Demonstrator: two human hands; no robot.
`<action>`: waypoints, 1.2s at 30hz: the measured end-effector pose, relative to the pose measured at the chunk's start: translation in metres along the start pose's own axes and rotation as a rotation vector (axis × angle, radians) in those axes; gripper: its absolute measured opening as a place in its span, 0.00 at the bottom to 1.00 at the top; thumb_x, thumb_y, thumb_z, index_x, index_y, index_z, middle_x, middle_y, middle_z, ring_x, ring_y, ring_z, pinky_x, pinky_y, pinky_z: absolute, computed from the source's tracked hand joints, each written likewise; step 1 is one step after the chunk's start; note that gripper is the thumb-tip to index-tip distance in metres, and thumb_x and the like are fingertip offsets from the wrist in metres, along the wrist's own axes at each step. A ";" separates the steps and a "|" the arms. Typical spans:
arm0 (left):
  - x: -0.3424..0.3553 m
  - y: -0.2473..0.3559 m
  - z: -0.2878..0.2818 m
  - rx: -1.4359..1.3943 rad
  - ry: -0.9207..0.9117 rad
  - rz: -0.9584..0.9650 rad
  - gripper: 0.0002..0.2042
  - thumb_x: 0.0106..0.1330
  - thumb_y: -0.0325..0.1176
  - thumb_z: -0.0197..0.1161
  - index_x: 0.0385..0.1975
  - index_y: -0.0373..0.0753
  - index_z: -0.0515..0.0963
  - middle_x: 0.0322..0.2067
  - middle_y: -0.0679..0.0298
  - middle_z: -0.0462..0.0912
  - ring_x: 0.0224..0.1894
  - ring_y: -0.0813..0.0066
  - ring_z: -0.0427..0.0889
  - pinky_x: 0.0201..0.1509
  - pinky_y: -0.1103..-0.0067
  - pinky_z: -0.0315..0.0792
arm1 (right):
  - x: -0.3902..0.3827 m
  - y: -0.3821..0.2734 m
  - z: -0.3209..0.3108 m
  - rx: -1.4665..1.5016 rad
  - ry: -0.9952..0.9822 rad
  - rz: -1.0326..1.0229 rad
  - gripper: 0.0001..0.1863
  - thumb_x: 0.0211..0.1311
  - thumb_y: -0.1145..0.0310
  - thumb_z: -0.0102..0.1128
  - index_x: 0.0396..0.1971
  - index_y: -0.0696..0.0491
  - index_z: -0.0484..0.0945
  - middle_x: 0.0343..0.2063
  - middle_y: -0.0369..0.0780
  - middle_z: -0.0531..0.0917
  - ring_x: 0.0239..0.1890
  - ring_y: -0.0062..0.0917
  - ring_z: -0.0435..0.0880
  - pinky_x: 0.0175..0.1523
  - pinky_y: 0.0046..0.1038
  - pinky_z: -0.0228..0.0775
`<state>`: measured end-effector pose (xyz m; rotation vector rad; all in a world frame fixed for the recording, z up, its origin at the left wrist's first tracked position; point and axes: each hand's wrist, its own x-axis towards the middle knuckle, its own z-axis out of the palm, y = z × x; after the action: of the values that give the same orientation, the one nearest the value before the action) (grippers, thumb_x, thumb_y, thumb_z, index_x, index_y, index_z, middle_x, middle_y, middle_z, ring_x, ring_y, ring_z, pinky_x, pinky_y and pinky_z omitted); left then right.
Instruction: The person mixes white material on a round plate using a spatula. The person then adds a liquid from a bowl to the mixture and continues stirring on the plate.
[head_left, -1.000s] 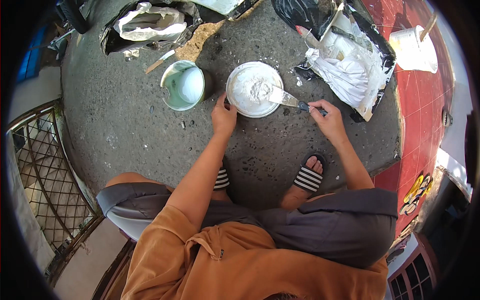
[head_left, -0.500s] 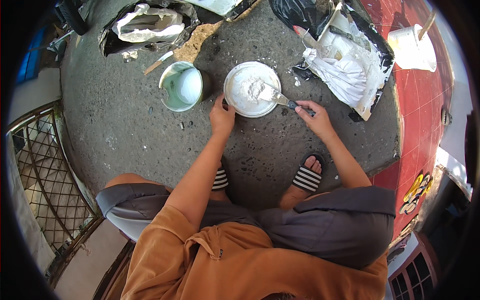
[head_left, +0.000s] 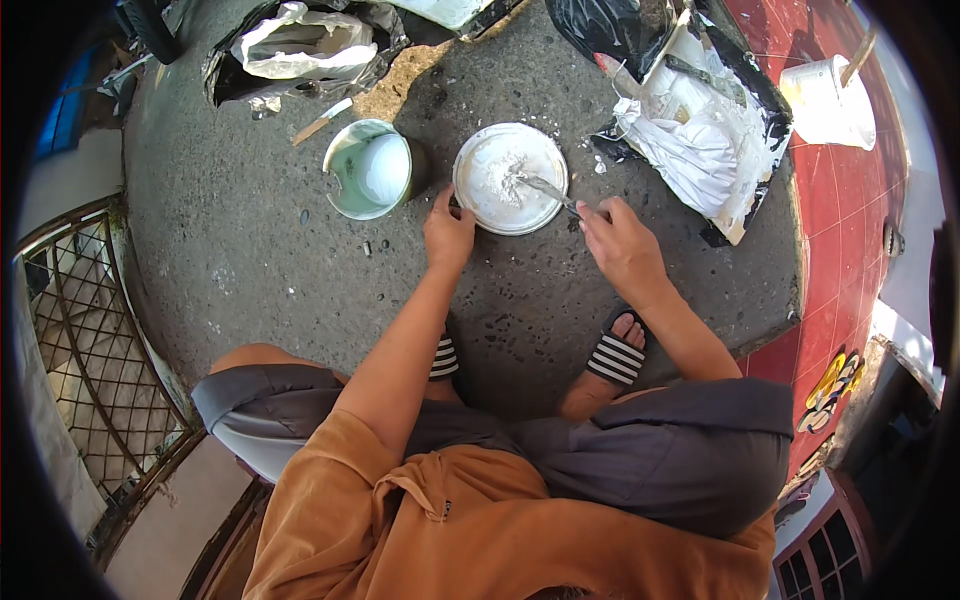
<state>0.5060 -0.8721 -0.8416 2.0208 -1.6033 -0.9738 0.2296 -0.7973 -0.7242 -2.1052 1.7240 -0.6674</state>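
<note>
A round white bucket lid point(head_left: 477, 207) lies on the rough concrete in front of me. A small heap of white powder point(head_left: 503, 177) sits in its middle. My left hand point(head_left: 449, 232) grips the lid's near left rim between thumb and fingers. From the right, my right hand point(head_left: 622, 246) is closed round the handle of a putty knife point(head_left: 546, 188). Its blade is turned on edge, the tip in the powder. Left of the lid, close to my left hand, stands a green-grey bucket point(head_left: 346, 190) with a broken rim and white stuff inside.
A knife point(head_left: 322, 121) with a pale handle lies behind the bucket. An open sack point(head_left: 300, 42) in black plastic stands at the far left. Far right are a white-smeared bag point(head_left: 690, 160) and a white pail point(head_left: 832, 103) with a stick, on red tiles point(head_left: 825, 225).
My right wrist has rolled, tipping the putty knife's blade from flat to on edge in the powder. The left hand stays at the lid's rim.
</note>
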 end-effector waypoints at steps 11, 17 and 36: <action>-0.003 0.016 -0.005 -0.078 -0.058 -0.152 0.26 0.58 0.29 0.64 0.61 0.39 0.76 0.32 0.55 0.85 0.35 0.61 0.85 0.47 0.67 0.78 | -0.020 0.002 0.000 -0.093 -0.017 -0.099 0.24 0.53 0.78 0.65 0.54 0.52 0.79 0.40 0.43 0.75 0.42 0.35 0.79 0.38 0.33 0.78; -0.003 0.018 -0.005 -0.103 -0.061 -0.170 0.27 0.58 0.28 0.64 0.61 0.37 0.76 0.31 0.56 0.85 0.34 0.63 0.85 0.45 0.68 0.78 | 0.000 -0.003 0.006 -0.009 0.022 -0.079 0.22 0.54 0.77 0.65 0.52 0.52 0.80 0.39 0.42 0.74 0.42 0.33 0.79 0.38 0.33 0.78; 0.000 0.000 -0.003 -0.040 0.005 -0.035 0.27 0.61 0.26 0.64 0.63 0.36 0.73 0.25 0.62 0.84 0.23 0.76 0.84 0.30 0.77 0.80 | 0.004 0.004 -0.007 0.001 -0.026 -0.070 0.20 0.55 0.77 0.65 0.50 0.50 0.81 0.38 0.41 0.72 0.41 0.34 0.79 0.37 0.32 0.77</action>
<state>0.5084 -0.8721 -0.8397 2.0290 -1.5384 -1.0048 0.2230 -0.8018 -0.7197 -2.1725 1.6422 -0.6581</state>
